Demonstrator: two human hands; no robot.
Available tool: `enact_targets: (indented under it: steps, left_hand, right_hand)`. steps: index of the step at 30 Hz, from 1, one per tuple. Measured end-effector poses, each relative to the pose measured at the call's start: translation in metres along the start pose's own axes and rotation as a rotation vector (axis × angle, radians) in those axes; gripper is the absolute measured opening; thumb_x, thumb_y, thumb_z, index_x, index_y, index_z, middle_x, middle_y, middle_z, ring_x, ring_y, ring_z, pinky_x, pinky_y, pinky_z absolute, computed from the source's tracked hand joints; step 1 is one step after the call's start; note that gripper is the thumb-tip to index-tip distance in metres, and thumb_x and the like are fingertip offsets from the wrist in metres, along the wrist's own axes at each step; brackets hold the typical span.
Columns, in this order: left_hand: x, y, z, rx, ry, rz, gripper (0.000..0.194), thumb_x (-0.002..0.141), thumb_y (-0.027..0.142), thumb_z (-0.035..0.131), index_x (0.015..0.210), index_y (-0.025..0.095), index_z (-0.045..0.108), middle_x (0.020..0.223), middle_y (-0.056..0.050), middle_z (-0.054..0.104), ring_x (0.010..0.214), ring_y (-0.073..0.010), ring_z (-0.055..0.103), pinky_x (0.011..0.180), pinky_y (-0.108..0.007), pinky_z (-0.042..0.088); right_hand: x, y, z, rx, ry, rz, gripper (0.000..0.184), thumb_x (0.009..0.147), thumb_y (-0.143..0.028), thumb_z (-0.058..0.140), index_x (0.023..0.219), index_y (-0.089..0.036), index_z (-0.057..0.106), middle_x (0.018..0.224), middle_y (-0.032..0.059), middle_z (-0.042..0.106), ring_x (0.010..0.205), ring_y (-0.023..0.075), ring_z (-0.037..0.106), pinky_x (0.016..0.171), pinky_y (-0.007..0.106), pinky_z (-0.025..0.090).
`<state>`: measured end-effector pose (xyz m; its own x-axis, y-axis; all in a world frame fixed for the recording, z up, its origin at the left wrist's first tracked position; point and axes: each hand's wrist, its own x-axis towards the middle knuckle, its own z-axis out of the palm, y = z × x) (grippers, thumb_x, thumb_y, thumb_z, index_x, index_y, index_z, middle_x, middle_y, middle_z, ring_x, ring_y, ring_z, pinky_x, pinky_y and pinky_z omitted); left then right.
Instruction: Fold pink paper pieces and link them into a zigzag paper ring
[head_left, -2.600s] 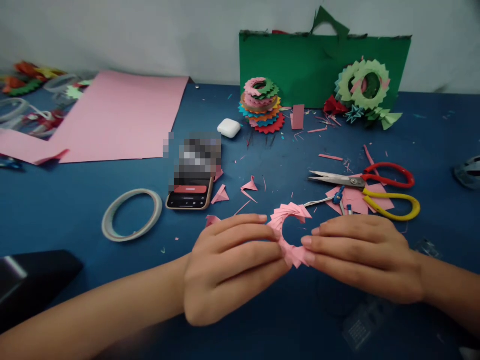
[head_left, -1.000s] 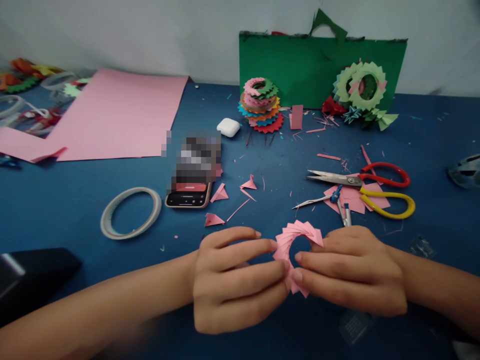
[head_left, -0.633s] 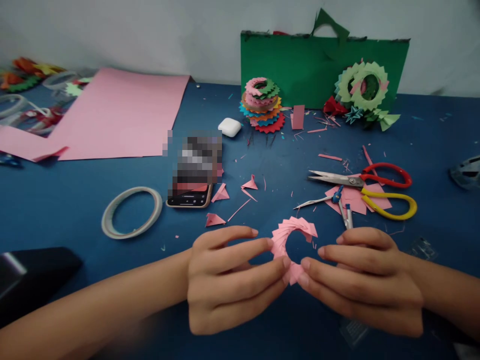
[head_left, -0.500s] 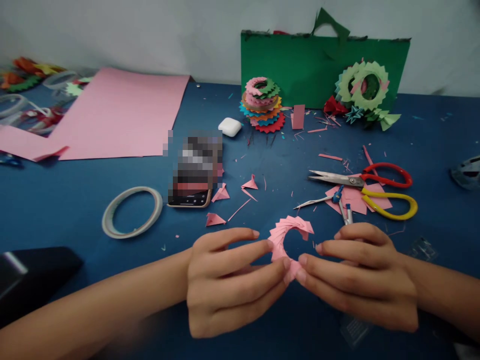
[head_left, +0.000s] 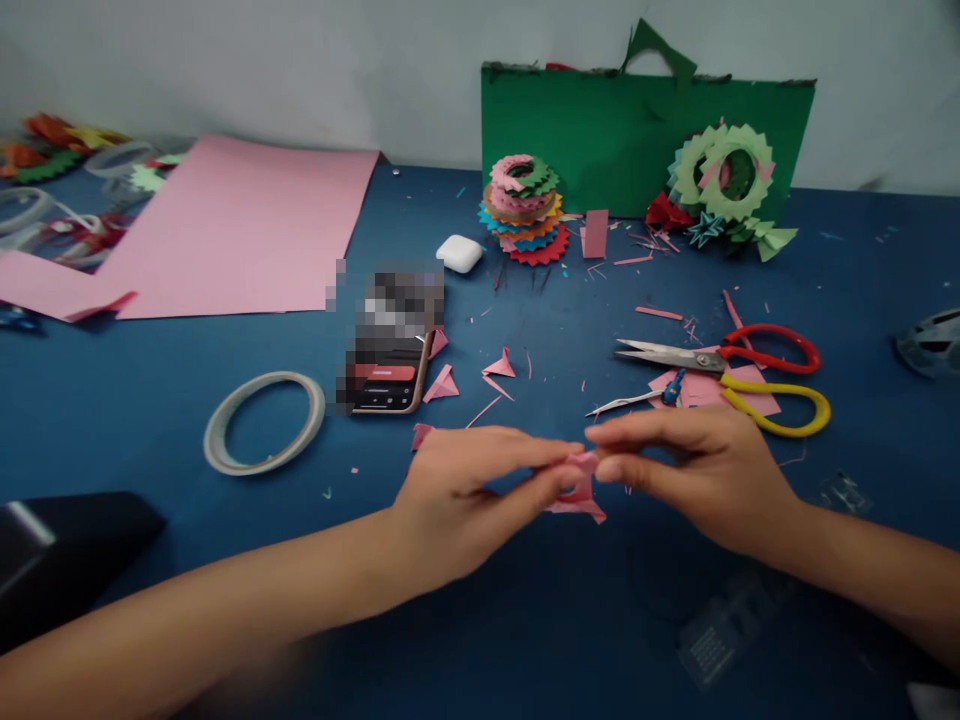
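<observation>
- Moved since the earlier frame: your folded pink paper ring (head_left: 580,507), tipped from facing you to nearly edge-on; both your hands rolled thumb-side towards you.
- Ring, location: raised over the desk (head_left: 465,640), between your two hands, directly off the left fingertips; visible lower edge runs roughly left to right; opening not readable at this tilt.
- Left hand (head_left: 480,490): pinching the ring between thumb and fingers; the nearer hand, covering much of it.
- Right hand (head_left: 697,475): thumb and forefinger at the ring's upper right end, fingertips facing the left's; whether they grip or merely touch, you cannot tell.
- Drawing compass (head_left: 673,388): beyond the right hand, leg pointing left.
- Scissors (head_left: 703,360): farther back, blades pointing left.
</observation>
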<state>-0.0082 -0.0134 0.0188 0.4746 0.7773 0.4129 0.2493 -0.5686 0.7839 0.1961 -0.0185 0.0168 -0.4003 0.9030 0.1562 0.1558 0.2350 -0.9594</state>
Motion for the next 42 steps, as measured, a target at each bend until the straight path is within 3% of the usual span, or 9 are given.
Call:
enact_targets:
  steps: [3, 5, 9, 13, 19, 22, 31, 36, 42]
  left_hand:
    - [-0.002, -0.004, 0.004, -0.219, -0.033, -0.392, 0.010, 0.082, 0.020, 0.063, 0.086, 0.016, 0.071, 0.072, -0.001, 0.074, 0.061, -0.0113, 0.068, 0.055, -0.014, 0.054]
    - [-0.003, -0.009, 0.007, -0.388, -0.071, -0.558, 0.013, 0.082, 0.025, 0.063, 0.085, 0.015, 0.071, 0.070, -0.002, 0.073, 0.064, -0.0122, 0.068, 0.057, -0.016, 0.054]
    - [-0.002, -0.022, 0.013, -0.605, -0.145, -0.712, 0.015, 0.076, 0.027, 0.070, 0.081, 0.013, 0.067, 0.070, -0.002, 0.071, 0.065, -0.0113, 0.066, 0.060, -0.017, 0.053]
    - [-0.005, -0.024, 0.019, -0.635, -0.161, -0.733, 0.017, 0.078, 0.028, 0.067, 0.080, 0.012, 0.064, 0.070, -0.003, 0.070, 0.063, -0.0103, 0.065, 0.060, -0.018, 0.052]
    - [-0.015, -0.011, 0.021, -0.554, -0.371, -0.669, 0.015, 0.081, 0.023, 0.061, 0.074, 0.010, 0.066, 0.062, -0.003, 0.068, 0.054, -0.0086, 0.059, 0.050, -0.015, 0.044]
    - [-0.016, -0.011, 0.022, -0.563, -0.411, -0.634, 0.020, 0.081, 0.026, 0.060, 0.075, 0.009, 0.069, 0.063, -0.005, 0.068, 0.055, -0.0098, 0.059, 0.052, -0.018, 0.045]
    - [-0.015, -0.014, 0.021, -0.636, -0.323, -0.630, 0.018, 0.077, 0.026, 0.060, 0.076, 0.008, 0.063, 0.062, -0.006, 0.066, 0.052, -0.0104, 0.057, 0.050, -0.019, 0.043]
    - [-0.013, -0.018, 0.021, -0.716, -0.256, -0.639, 0.024, 0.080, 0.035, 0.060, 0.080, 0.011, 0.064, 0.063, -0.003, 0.065, 0.056, -0.0099, 0.058, 0.051, -0.017, 0.043]
    - [-0.011, -0.024, 0.020, -0.678, -0.094, -0.620, 0.028, 0.086, 0.038, 0.053, 0.089, 0.014, 0.067, 0.066, 0.000, 0.062, 0.051, -0.0058, 0.050, 0.044, -0.014, 0.038]
  right_hand:
    - [0.001, 0.006, -0.001, 0.128, -0.032, 0.219, 0.022, 0.079, -0.026, 0.068, 0.101, -0.024, 0.064, 0.085, -0.0020, 0.072, 0.076, 0.0119, 0.069, 0.065, 0.018, 0.055]
    - [0.002, 0.010, -0.001, 0.120, -0.046, 0.199, 0.020, 0.079, -0.026, 0.068, 0.098, -0.024, 0.061, 0.080, -0.0033, 0.071, 0.073, 0.0103, 0.068, 0.064, 0.017, 0.053]
    - [0.003, 0.023, 0.004, 0.013, -0.020, 0.079, 0.016, 0.081, -0.021, 0.065, 0.091, -0.022, 0.052, 0.076, -0.0041, 0.066, 0.070, 0.0078, 0.064, 0.066, 0.017, 0.050]
    - [0.006, 0.034, 0.002, -0.041, -0.042, 0.087, 0.012, 0.086, -0.025, 0.059, 0.094, -0.021, 0.051, 0.078, -0.0021, 0.065, 0.073, 0.0093, 0.064, 0.066, 0.019, 0.050]
    - [0.019, 0.017, -0.020, -0.171, -0.033, 0.052, 0.011, 0.088, -0.030, 0.055, 0.090, -0.019, 0.058, 0.078, -0.0013, 0.064, 0.071, 0.0098, 0.062, 0.064, 0.020, 0.046]
    - [0.040, 0.012, -0.020, -0.489, -0.100, 0.042, 0.019, 0.091, -0.032, 0.050, 0.086, -0.019, 0.062, 0.073, -0.0015, 0.064, 0.065, 0.0106, 0.057, 0.058, 0.021, 0.040]
    - [0.132, 0.046, 0.027, -0.558, -0.323, -0.065, 0.007, 0.080, -0.022, 0.065, 0.081, -0.017, 0.070, 0.072, -0.0005, 0.064, 0.064, 0.0096, 0.055, 0.061, 0.020, 0.036]
    - [0.133, 0.039, 0.040, -0.636, -0.303, -0.084, 0.011, 0.068, -0.016, 0.075, 0.070, -0.014, 0.064, 0.072, 0.0013, 0.057, 0.064, 0.0110, 0.047, 0.059, 0.022, 0.029]
    - [0.106, 0.037, 0.029, -0.554, -0.255, -0.091, 0.006, 0.077, -0.013, 0.065, 0.077, -0.017, 0.061, 0.074, -0.0008, 0.059, 0.068, 0.0111, 0.050, 0.064, 0.023, 0.034]
